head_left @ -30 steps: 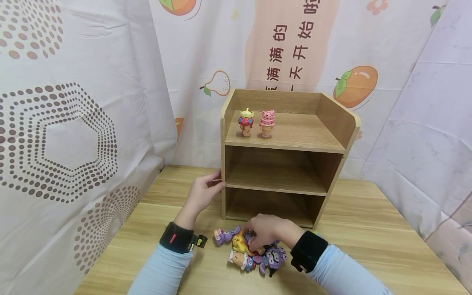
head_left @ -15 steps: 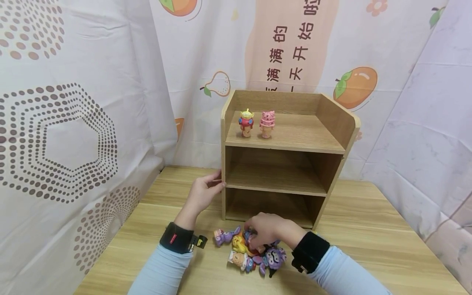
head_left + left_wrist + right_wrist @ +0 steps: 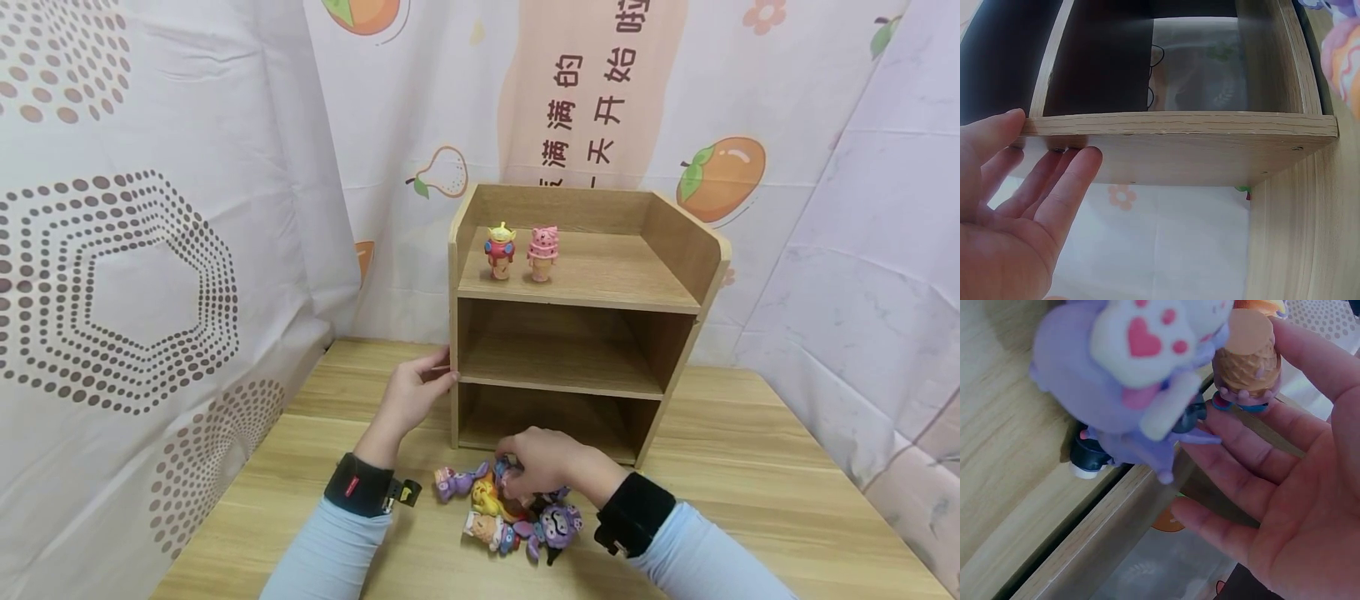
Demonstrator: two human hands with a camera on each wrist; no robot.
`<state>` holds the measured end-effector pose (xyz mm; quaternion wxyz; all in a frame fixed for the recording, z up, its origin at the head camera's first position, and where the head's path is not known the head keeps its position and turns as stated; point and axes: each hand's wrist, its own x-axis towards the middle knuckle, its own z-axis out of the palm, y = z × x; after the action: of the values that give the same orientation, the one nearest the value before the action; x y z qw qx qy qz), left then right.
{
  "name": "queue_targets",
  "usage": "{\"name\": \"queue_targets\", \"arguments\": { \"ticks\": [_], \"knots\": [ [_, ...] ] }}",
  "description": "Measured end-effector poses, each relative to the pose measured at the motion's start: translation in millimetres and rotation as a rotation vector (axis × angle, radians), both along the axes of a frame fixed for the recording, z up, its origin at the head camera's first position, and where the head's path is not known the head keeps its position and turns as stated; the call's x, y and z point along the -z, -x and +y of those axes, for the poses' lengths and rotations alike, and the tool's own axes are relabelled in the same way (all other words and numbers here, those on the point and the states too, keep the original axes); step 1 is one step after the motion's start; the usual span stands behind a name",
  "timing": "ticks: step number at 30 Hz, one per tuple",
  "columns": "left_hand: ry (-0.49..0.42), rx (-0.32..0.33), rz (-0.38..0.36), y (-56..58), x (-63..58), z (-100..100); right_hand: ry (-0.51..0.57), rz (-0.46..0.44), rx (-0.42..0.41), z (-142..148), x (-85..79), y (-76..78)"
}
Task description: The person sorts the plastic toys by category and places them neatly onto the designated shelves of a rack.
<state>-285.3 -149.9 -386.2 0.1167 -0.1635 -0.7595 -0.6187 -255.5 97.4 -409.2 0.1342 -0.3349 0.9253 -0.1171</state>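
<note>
A small ice-cream-cone figurine is pinched between the thumb and fingers of my right hand, just over a pile of toys. Its brown waffle base faces the right wrist camera; its top is mostly hidden. Beside it in that view is a purple figurine with a pink heart paw print. My left hand rests on the left side of a wooden shelf, its thumb at the front edge and nearly straight fingers against the outer panel. A yellow-and-orange figurine lies under my right hand.
On the top shelf board stand a yellow-topped red figurine and a pink cone figurine. More toys lie on the table: a purple one, a cone one and a purple mask-faced one. Printed curtains hang behind.
My right hand has risen slightly from the pile with its fingers around the cone figurine. My left hand stays at the shelf's side.
</note>
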Motion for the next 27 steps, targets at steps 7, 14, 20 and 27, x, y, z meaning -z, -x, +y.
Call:
{"name": "queue_targets", "arguments": {
  "ticks": [7,14,20,27],
  "knots": [
    [0.007,-0.005,0.003,0.3,0.9,-0.2,0.063,0.031,-0.025,2.1,-3.4,-0.3],
    [0.008,-0.006,0.017,1.6,1.8,-0.2,0.111,0.044,-0.027,5.5,-6.3,-0.4],
    [0.003,-0.002,0.016,1.7,2.1,-0.5,0.151,0.08,-0.026,7.8,-9.6,-1.4],
    [0.015,-0.009,0.019,1.5,1.9,-0.8,0.196,0.182,-0.01,12.2,-14.8,-5.2]
  ]
}}
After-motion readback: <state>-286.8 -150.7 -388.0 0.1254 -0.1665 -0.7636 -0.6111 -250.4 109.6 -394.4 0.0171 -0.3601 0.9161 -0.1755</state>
